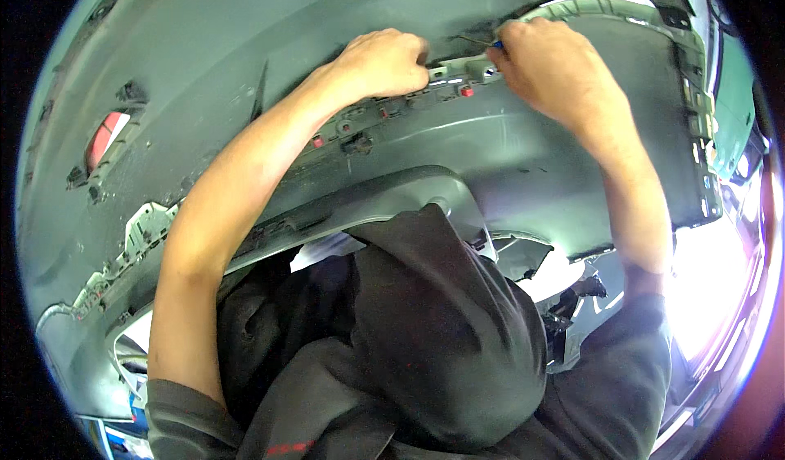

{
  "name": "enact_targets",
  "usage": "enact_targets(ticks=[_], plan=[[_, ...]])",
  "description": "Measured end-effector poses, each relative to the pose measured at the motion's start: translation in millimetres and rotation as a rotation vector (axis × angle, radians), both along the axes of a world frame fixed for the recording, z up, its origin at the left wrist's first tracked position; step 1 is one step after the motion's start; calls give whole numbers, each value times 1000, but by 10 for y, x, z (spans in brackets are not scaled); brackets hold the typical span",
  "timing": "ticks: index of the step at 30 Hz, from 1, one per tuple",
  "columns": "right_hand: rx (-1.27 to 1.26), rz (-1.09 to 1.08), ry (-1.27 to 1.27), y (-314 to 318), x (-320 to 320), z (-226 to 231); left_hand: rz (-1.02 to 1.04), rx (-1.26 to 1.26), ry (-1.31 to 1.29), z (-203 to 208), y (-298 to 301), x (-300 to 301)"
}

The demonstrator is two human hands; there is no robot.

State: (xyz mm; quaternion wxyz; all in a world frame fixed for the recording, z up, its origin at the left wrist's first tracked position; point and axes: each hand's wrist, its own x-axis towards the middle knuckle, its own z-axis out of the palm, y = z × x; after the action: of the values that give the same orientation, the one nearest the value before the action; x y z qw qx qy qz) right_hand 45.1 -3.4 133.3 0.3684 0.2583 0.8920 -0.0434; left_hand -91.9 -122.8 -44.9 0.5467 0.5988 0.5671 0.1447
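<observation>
Both my arms reach forward over the inner face of a large grey-green car bumper cover (pixel 343 18). My left hand (pixel 383 63) is closed, its fingers curled at the end of a pale clip strip (pixel 458 71) on the panel; what lies inside its grip is hidden. My right hand (pixel 556 67) is closed around a thin-shafted tool with a blue handle (pixel 497 44). Most of the handle is covered by the fingers, and its shaft points left toward the panel. Small red clips (pixel 467 91) sit along the strip between and below the hands.
A red reflector (pixel 106 139) is set in the panel at the left. Jagged pale brackets (pixel 147 227) line its lower left. A curved light-coloured opening edge (pixel 597 2) runs at the upper right. My dark clothing (pixel 425 321) fills the lower middle.
</observation>
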Motion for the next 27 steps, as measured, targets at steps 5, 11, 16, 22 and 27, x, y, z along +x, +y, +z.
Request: enact_targets(ticks=[5,11,16,22,27], plan=[[52,53,-3,-35,-57,1,-49,-104,-17,-55,-140,-451],[88,97,-24,-296,-228,60,-136,-57,-14,-152,-265,-558],[44,140,71,-392,-484,132,-141,-60,4,-57,-316,-540],[64,176,-51,-534,-507,-111,25,-96,-9,27,-472,-386],[73,151,-44,-631,-541,-235,317,-189,-13,137,-558,-259]])
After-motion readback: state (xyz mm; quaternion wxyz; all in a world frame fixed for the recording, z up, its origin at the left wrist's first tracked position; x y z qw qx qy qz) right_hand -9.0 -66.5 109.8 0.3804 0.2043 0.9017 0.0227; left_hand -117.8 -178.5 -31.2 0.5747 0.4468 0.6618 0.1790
